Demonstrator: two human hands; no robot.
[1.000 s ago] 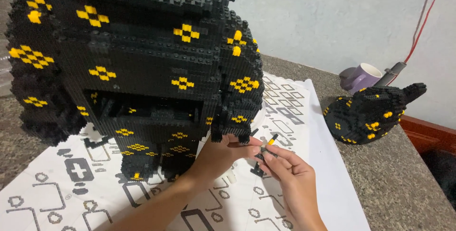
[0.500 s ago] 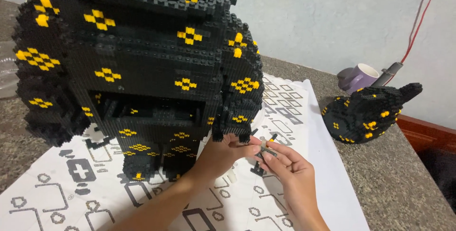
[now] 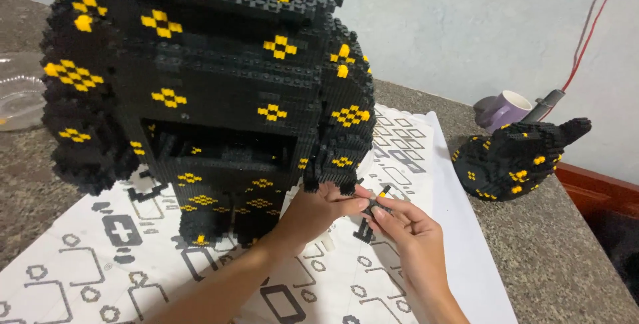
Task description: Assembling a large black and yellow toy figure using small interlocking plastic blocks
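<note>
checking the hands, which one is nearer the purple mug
Right. The right hand lies below-left of the purple mug; the left hand sits farther left, at the black brick model.

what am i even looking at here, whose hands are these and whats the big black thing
One camera, worn on a person's head, looks down at their own bare hands. The big black model is made of tiny building bricks, with yellow dot patterns. It stands on a white patterned sheet over a speckled stone counter. The left hand touches the model's lower edge. The right hand pinches a small black-and-yellow brick piece. To the right sits a smaller brick part and a purple mug.
</note>
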